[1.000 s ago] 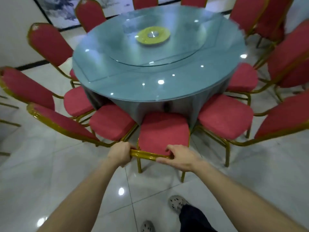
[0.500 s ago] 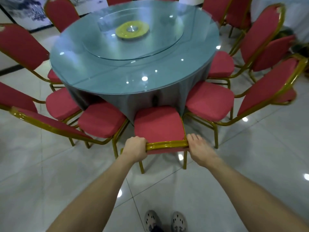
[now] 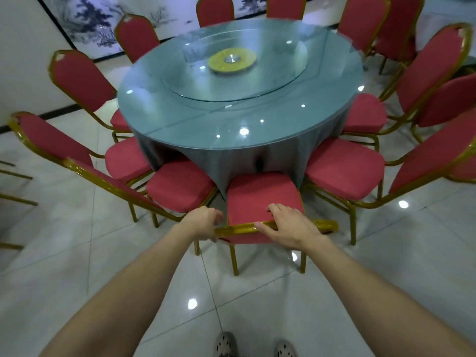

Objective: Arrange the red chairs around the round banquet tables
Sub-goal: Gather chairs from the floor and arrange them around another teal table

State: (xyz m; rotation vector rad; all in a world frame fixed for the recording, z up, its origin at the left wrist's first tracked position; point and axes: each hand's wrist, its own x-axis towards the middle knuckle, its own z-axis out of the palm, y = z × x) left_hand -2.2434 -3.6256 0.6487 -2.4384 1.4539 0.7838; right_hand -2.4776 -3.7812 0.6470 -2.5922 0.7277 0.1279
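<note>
Half a second ago the right hand (image 3: 288,228) sat at the far right end of the chair's back. Now it has slid in to the middle, so the right end of the gold top rail (image 3: 325,224) is bare. Its fingers drape over the rail toward the seat and its thumb lies along the metal, a firm hold. The left hand (image 3: 202,222) curls round the rail's left corner. With a hand on each part of the rail, the person can likely steer the chair straight rather than let it swing.

That red padded chair with a gold metal frame (image 3: 260,194) stands upright on the white tiled floor (image 3: 103,253), directly before the person. The front edge of its seat meets the grey cloth (image 3: 231,161) hanging from the round glass tabletop (image 3: 231,119). It fills the gap between two neighbouring red chairs, one to the left (image 3: 180,186) and one to the right (image 3: 342,168), whose seats nearly touch it. More red chairs ring the far side.

On the tabletop rests a glass turntable (image 3: 270,81) with a yellow-green disc (image 3: 219,60) at its centre. As I judge it, this chair is about home and needs only a small squaring nudge.
</note>
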